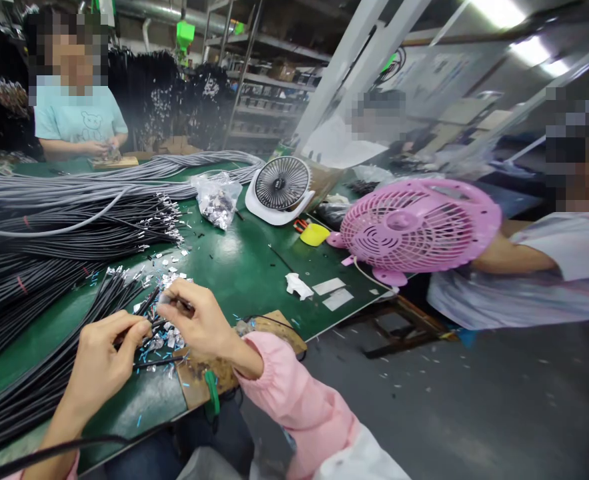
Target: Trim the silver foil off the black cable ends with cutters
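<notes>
My left hand (105,357) is closed in a pinch around a black cable (155,325) near its end. Just to the right, my right hand (199,319) is curled with thumb and fingers together beside the cable's end; what they grip, if anything, is hidden. Beneath both hands lies a scatter of white and silvery scraps and thin blue bits (167,341). A wooden board (192,387) with a green-handled tool (212,393) sits at the table edge below my right hand. Black cables (101,300) with stripped ends fan out to the left.
Bundled black cables (74,233) and grey cables (149,170) cover the green table's (244,267) left. A plastic bag (218,200), white fan (280,190), yellow piece (315,234) and pink fan (414,227) stand farther off. One person (81,127) sits opposite, another (519,267) at right.
</notes>
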Motion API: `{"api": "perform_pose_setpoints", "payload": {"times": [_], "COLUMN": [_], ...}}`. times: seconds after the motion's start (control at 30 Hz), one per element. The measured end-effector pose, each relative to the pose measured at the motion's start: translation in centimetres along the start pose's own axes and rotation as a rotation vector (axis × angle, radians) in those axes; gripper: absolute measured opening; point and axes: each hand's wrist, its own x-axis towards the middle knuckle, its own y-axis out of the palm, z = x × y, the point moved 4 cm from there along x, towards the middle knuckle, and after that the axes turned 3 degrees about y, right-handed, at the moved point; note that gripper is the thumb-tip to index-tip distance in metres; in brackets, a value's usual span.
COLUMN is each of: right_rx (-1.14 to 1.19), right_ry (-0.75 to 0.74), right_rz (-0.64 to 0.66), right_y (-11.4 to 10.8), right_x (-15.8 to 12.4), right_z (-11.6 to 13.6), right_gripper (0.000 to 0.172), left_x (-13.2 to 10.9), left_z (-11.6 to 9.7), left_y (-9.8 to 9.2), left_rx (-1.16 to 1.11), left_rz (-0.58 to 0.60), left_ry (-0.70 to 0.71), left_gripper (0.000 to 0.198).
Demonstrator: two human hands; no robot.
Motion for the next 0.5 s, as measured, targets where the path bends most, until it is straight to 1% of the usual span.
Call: {"api": "perform_pose_setpoints", "payload": {"times": [0.03,0.1,0.2,0.23,0.27,0.33,0.37,0.4,0.43,0.47,0.5], "right_rx": [0.017,0.014,-0.030,-0.028,-0.018,-0.002,0.000,0.000,-0.003,-0.005,-0.010], "right_ry": [0.038,0.106,0.131,0.115,0.086,-0.002,-0.053,-0.099,-0.131,-0.141,-0.124], "right_rz": [-0.014,-0.081,-0.215,-0.209,-0.165,-0.033,0.006,0.014,-0.012,-0.066,-0.147], "right_y": [0.0,-0.3,-0.9,-0.9,-0.6,0.3,0.6,0.8,0.7,0.5,0.0], "right_x": [0.0,0.0,0.1,0.1,0.1,0.0,-0.2,-0.3,-0.3,-0.3,-0.3], "right_z": [-0.3,-0.9,-1.3,-1.2,-1.1,-0.4,-0.1,0.2,0.3,0.3,0.1], "right_gripper": [0.027,0.027,0.029,0.032,0.034,0.037,0.037,0.035,0.034,0.033,0.034], "left_x": [0.0,-0.1,-0.2,-0.3,-0.2,-0.2,-0.2,-0.2,-0.2,-0.2,-0.2], "left_z": [0.1,0.4,0.8,0.8,0.8,0.7,0.6,0.5,0.5,0.4,0.4], "left_y": [0.0,0.0,0.0,0.0,0.0,0.0,0.0,0.1,0.1,0.2,0.2], "left_rx": [0.004,0.010,0.017,0.019,0.022,0.025,0.027,0.027,0.026,0.023,0.018], "left_rz": [-0.007,-0.021,-0.029,-0.028,-0.027,-0.024,-0.023,-0.024,-0.027,-0.029,-0.029], "left_ry": [-0.005,-0.012,-0.014,-0.013,-0.009,-0.004,-0.002,0.000,0.001,0.001,0.002], "left_gripper": [0.027,0.025,0.024,0.024,0.024,0.023,0.023,0.024,0.024,0.024,0.024]}}
